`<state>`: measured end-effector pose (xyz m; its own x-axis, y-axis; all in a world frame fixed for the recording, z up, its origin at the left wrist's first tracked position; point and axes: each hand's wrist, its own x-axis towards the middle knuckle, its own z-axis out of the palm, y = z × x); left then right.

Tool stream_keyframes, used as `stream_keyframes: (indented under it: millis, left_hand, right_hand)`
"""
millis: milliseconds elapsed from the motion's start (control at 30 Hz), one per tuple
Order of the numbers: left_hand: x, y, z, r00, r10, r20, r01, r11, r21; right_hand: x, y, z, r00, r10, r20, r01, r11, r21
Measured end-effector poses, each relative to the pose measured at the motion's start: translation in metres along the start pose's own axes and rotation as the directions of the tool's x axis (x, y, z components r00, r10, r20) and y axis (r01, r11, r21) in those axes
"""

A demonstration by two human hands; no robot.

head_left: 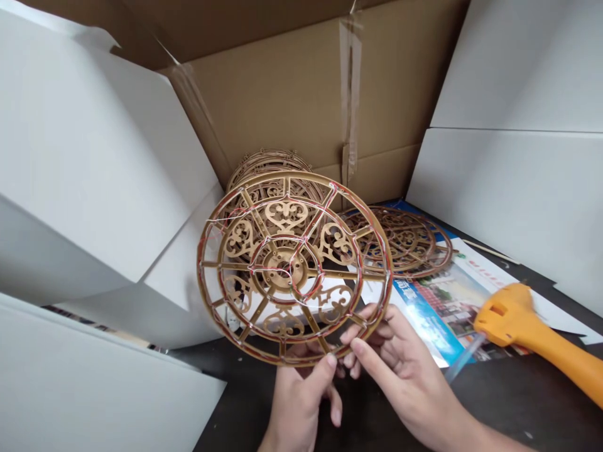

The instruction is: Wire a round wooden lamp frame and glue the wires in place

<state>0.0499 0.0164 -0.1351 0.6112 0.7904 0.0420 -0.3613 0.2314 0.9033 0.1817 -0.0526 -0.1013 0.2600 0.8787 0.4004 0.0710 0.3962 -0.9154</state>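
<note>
A round gold-coloured openwork wheel (288,260) is held up, tilted, in front of me. Red and white wires run along its rings and spokes, and scrolled ornaments sit around its hub. My left hand (301,395) pinches the lower rim, thumb on the near face. To its right, my right hand (400,364) grips the lower right rim between thumb and fingers. Parts of the fingers of both hands are hidden behind the wheel. Behind it stands a stack of similar wheels (268,160), partly covered.
More wired wheels (419,242) lie at the right on a printed leaflet (438,307) and white paper. An orange glue gun (513,314) with a clear glue stick rests on the dark table (377,420). Cardboard (277,94) walls the back; white panels (94,144) flank both sides.
</note>
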Motion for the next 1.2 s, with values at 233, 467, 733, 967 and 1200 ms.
stream_keyframes:
  millis: [233,467,733,967,1200]
  left_hand:
    - [0.0,0.005,0.001,1.0,0.022,-0.015,-0.022,1.0,-0.004]
    - [0.0,0.007,0.004,1.0,-0.008,-0.018,0.007,0.997,-0.079]
    - [0.003,0.007,0.004,0.997,0.064,0.051,-0.057,0.992,-0.113]
    - [0.005,-0.002,-0.004,0.992,0.124,0.031,-0.12,0.987,-0.104]
    - [0.004,0.001,-0.007,0.991,0.13,-0.01,-0.13,0.991,-0.008]
  right_hand:
    - [0.006,-0.003,0.001,1.0,0.009,0.001,-0.009,1.0,0.009]
    - [0.007,-0.004,0.0,0.999,0.029,0.027,-0.03,0.998,0.056]
    - [-0.002,-0.001,0.003,0.998,0.061,0.009,-0.062,0.997,0.041]
    - [0.0,0.0,0.004,0.994,0.106,-0.011,-0.106,0.993,0.045]
    - [0.004,0.006,-0.001,0.994,0.104,-0.014,-0.105,0.994,-0.043]
